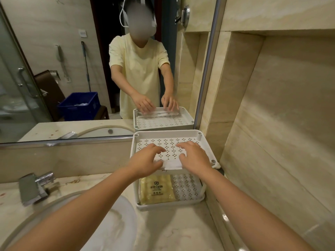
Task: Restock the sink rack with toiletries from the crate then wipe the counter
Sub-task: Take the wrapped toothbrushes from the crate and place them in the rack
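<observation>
On rack (pixel 166 132) top tier, front edge: white packet (pixel 172 164) lies crosswise between left hand (pixel 145 160), right hand (pixel 196 158); bent fingers (pixel 157 149) pinch both ends.

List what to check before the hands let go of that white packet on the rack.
1. The white packet is on the top tier: ok, at its front edge.
2. Grip: ok, the left hand and right hand hold its ends.
3. It lies flat: cannot tell, the hands cover it.
4. Room on the lower tier: ok, the yellow packet fills only its left side.
5. The counter is wiped: not ok, reddish marks show.
</observation>
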`<act>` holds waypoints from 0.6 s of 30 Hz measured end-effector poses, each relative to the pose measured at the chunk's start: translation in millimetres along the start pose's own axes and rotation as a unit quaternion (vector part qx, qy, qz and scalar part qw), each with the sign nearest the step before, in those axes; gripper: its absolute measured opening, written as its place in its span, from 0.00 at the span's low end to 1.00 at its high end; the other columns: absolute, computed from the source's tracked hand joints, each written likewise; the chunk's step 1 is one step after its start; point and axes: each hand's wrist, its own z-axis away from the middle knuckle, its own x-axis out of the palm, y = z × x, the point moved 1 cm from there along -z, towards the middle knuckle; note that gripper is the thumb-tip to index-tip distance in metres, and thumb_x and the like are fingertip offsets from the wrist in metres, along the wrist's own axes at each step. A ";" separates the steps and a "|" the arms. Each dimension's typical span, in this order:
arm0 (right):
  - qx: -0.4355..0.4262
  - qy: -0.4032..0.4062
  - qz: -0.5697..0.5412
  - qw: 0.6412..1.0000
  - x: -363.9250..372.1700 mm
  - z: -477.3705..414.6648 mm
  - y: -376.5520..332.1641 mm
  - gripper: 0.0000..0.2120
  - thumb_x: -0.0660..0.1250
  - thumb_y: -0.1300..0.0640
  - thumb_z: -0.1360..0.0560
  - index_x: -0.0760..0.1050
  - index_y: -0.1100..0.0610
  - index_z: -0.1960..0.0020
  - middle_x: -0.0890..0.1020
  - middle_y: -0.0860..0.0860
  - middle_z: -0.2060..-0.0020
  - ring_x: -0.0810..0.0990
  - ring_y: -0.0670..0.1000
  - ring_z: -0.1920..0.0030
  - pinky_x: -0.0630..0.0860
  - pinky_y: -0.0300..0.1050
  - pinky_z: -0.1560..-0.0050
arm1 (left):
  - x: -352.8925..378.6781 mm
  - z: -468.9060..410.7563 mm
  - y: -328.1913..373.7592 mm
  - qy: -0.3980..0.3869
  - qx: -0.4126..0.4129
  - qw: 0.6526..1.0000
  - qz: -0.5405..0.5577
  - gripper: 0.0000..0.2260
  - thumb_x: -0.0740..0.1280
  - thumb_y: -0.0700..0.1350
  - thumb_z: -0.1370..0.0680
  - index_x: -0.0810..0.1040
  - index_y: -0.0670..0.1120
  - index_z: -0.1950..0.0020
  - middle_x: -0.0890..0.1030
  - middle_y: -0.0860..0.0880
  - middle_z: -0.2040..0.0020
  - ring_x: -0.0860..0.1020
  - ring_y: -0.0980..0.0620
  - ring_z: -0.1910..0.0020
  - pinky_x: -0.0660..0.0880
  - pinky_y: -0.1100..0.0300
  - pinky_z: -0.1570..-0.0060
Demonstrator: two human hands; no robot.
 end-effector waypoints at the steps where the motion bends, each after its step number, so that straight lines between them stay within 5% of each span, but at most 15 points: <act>1: -0.018 0.006 -0.021 1.000 0.2 0.5 -5.2 0.21 0.60 0.57 0.23 0.72 0.44 0.32 0.73 0.44 0.34 0.71 0.47 0.35 0.70 0.46 0.39 | -3.8 4.3 -2.7 0.022 -0.002 1.000 0.010 0.19 0.65 0.50 0.23 0.72 0.54 0.31 0.73 0.54 0.36 0.74 0.57 0.41 0.74 0.58 0.43; 8: -0.112 -0.005 -0.069 0.991 21.6 5.8 -61.5 0.21 0.61 0.52 0.23 0.69 0.41 0.31 0.72 0.39 0.35 0.73 0.42 0.38 0.73 0.43 0.47 | -31.9 51.0 -33.2 0.123 -0.056 0.988 0.068 0.18 0.67 0.48 0.23 0.72 0.53 0.32 0.73 0.56 0.37 0.74 0.59 0.44 0.76 0.55 0.44; 18: -0.231 -0.112 -0.034 0.966 84.6 27.4 -180.2 0.30 0.64 0.47 0.26 0.61 0.41 0.25 0.66 0.42 0.27 0.69 0.47 0.31 0.70 0.46 0.36 | -72.5 181.0 -93.4 0.199 -0.184 0.961 0.051 0.21 0.68 0.49 0.24 0.71 0.54 0.31 0.73 0.56 0.40 0.75 0.60 0.48 0.76 0.55 0.46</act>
